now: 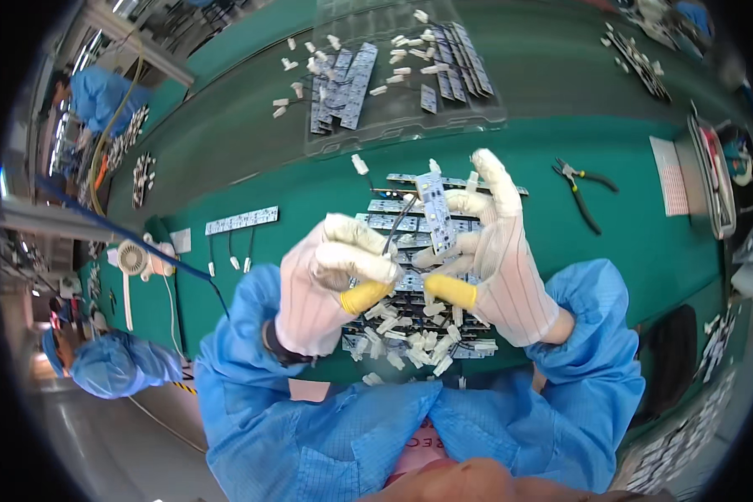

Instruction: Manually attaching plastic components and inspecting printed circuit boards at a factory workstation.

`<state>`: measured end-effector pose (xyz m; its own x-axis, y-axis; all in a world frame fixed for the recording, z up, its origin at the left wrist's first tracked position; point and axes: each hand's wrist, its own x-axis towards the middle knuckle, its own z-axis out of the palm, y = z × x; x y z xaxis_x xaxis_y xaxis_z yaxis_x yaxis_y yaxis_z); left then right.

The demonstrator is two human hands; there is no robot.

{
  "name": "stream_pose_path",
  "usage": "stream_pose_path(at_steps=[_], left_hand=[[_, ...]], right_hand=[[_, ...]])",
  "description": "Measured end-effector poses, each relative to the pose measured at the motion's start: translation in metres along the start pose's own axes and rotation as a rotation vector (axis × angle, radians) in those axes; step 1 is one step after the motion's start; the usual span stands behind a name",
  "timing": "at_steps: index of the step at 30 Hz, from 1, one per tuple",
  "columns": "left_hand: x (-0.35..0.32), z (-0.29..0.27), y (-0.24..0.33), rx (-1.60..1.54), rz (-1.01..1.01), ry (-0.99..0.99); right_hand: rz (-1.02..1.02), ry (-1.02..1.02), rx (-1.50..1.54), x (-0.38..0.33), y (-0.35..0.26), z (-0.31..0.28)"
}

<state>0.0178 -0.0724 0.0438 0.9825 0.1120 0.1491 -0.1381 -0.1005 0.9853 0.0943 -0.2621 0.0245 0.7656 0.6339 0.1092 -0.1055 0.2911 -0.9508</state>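
Both hands wear white striped gloves with yellow thumb covers. My right hand (510, 272) holds a narrow white circuit board strip (435, 214) nearly upright, its forefinger pointing up past the board. Dark thin wires (400, 224) run from the strip toward my left hand (325, 276). Its thumb and fingers are pinched together on these wires; the exact tips are partly hidden. Beneath both hands lies a stack of similar board strips (382, 222). Many white plug connectors (427, 343) on wires are heaped at the near end of the stack.
On the green mat (309, 180), a single strip (243, 220) lies left and pliers (581, 191) lie right. A clear tray (406, 125) of boards stands at the back. A white fan (134, 258) is at left, a bin (711, 180) at right. Other people in blue work at left.
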Motion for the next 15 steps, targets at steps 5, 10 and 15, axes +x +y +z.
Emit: stream_pose_path(at_steps=[5,10,15], left_hand=[[-0.019,0.008,-0.004,-0.030,0.003,-0.005],[-0.027,0.001,0.006,0.304,0.140,-0.144],[-0.028,-0.006,0.012,0.494,0.231,-0.291]], right_hand=[[-0.146,0.099,-0.125,0.000,0.009,-0.016],[-0.191,0.127,0.022,-0.007,-0.001,-0.015],[-0.200,0.080,0.114,-0.010,-0.002,-0.016]])
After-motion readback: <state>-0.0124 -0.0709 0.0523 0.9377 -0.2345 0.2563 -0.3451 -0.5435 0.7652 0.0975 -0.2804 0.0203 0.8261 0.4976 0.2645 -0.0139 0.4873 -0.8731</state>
